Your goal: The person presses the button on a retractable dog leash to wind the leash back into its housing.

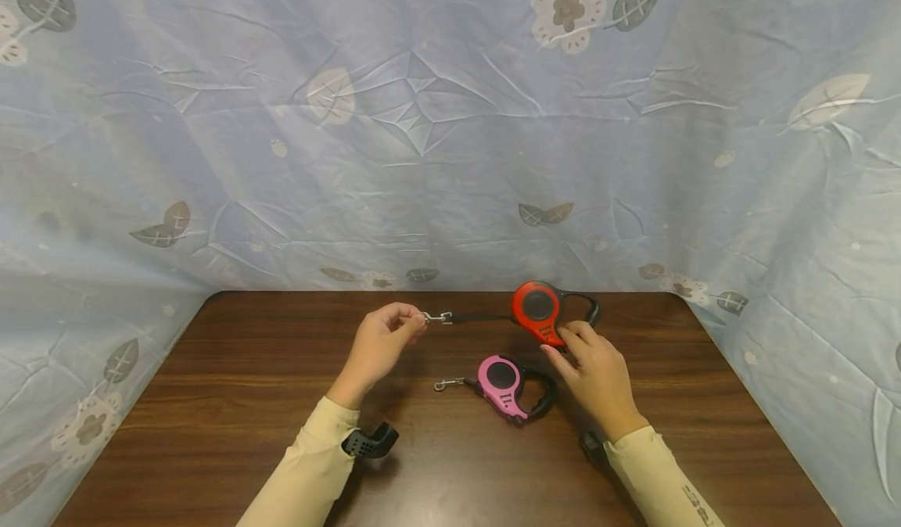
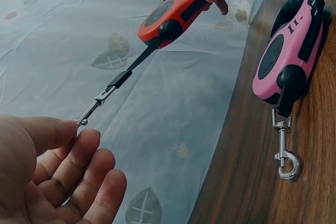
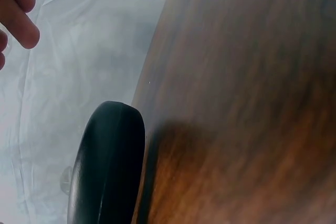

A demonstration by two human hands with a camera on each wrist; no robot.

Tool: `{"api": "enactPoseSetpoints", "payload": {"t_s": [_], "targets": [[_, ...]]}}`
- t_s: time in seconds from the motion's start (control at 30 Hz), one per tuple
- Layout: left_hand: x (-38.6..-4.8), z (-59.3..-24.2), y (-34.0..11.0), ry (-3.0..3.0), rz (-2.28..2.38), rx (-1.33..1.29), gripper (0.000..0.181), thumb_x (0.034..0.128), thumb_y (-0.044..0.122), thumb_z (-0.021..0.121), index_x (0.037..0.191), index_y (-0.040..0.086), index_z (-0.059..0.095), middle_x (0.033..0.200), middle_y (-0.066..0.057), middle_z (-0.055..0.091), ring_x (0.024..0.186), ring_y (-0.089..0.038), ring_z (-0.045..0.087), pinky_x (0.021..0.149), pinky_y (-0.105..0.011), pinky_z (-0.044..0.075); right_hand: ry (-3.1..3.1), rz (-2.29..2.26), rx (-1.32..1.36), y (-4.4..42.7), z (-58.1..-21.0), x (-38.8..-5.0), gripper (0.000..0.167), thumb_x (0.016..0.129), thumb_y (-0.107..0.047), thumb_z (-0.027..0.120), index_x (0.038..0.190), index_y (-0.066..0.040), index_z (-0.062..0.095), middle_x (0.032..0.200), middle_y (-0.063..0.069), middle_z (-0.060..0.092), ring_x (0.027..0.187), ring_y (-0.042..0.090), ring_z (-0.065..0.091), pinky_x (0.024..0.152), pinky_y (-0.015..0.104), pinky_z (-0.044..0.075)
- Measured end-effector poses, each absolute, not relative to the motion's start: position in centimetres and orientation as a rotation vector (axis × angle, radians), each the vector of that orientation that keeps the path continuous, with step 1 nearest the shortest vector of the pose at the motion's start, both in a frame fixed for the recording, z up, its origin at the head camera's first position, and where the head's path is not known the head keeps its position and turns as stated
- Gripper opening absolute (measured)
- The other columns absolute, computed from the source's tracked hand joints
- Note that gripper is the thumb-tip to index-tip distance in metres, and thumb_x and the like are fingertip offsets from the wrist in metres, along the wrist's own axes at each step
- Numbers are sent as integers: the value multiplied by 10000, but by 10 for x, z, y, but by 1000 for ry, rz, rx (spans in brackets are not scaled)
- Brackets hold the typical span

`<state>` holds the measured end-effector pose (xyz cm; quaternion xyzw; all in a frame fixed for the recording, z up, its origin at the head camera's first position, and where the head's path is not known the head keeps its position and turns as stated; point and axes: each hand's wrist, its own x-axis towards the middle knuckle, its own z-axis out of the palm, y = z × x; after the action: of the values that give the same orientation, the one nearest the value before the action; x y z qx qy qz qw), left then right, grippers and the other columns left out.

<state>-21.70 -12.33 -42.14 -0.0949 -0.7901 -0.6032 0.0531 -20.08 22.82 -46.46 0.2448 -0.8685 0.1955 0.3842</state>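
Note:
My left hand (image 1: pixel 378 347) pinches the end of a silver snap hook (image 1: pixel 441 318) between thumb and index finger; its other fingers are curled loosely. From that hook a black strap (image 1: pixel 482 317) runs to a red retractable dog leash (image 1: pixel 529 324) with a black handle. My right hand (image 1: pixel 597 371) grips the red casing near its lower end, as the left wrist view (image 2: pixel 181 19) also shows. Nearer to me lies a pink retractable leash (image 1: pixel 489 374), its own snap hook (image 1: pixel 449 385) resting on the wood. The right wrist view catches only some fingertips (image 3: pixel 21 24).
Both leashes are over a dark brown wooden table (image 1: pixel 232 402). Behind it hangs a pale blue cloth (image 1: pixel 422 198) with leaf and flower prints, which also covers the sides. A black rounded handle (image 3: pixel 107 166) stands close to the right wrist camera.

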Motion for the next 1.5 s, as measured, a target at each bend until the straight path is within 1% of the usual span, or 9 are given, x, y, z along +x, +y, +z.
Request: {"api": "enactPoseSetpoints", "payload": {"t_s": [0.07,0.2,0.3,0.43,0.6,0.87,1.1,1.37,1.5], "targets": [[-217,-421,-123,-2397,-1839,-284,129,1003,162,697,971,40,724,881,-96,732,792,-160,701,774,-399,629,-2213,494,623,228,-465,-201,525,1023,-535,581,1072,-32,726,992,47,662,654,228,586,567,434,528],[-217,-421,-122,-2401,-1839,-281,122,1000,157,698,965,43,723,885,-115,732,782,-154,698,770,-396,628,-2211,499,631,227,-465,-201,438,983,-460,700,1062,-30,729,996,52,666,684,239,599,598,436,538],[-217,-421,-122,-2410,-1836,-286,120,998,160,700,963,48,723,896,-141,733,776,-146,693,767,-382,624,-2208,511,647,226,-463,-202,351,929,-341,778,1048,-13,733,994,73,674,765,274,628,748,485,562],[-217,-421,-121,-2408,-1849,-294,121,996,155,701,962,41,721,923,-197,728,777,-139,692,780,-406,628,-2192,524,647,224,-461,-203,341,924,-324,744,1024,2,737,980,90,680,850,312,637,921,573,524],[-216,-420,-121,-2404,-1851,-293,130,996,165,703,965,41,722,913,-170,734,781,-143,694,785,-422,629,-2169,533,633,221,-460,-203,372,936,-358,702,1007,5,736,969,98,677,859,327,640,916,563,525],[-214,-420,-121,-2405,-1846,-290,144,998,187,707,973,47,727,902,-119,744,787,-161,690,770,-369,620,-2152,537,638,218,-458,-202,379,948,-359,706,1021,12,736,981,113,678,868,343,648,904,547,539],[-215,-419,-117,-2402,-1835,-305,159,1005,198,702,998,41,729,937,-150,751,792,-157,692,746,-296,603,-2149,542,640,215,-455,-202,394,961,-379,709,1031,8,737,996,115,677,867,361,644,897,545,542],[-217,-417,-109,-2398,-1842,-332,148,1009,176,693,996,33,725,926,-149,746,774,-140,684,772,-416,623,-2152,539,635,212,-454,-203,442,1001,-434,647,1031,-3,738,999,111,676,858,369,636,880,545,551],[-220,-416,-108,-2382,-1848,-360,131,1004,180,698,971,56,724,923,-182,740,768,-158,698,746,-382,626,-2147,549,642,211,-455,-204,460,1005,-450,646,1033,0,739,1002,114,678,861,363,636,881,540,550]]}}
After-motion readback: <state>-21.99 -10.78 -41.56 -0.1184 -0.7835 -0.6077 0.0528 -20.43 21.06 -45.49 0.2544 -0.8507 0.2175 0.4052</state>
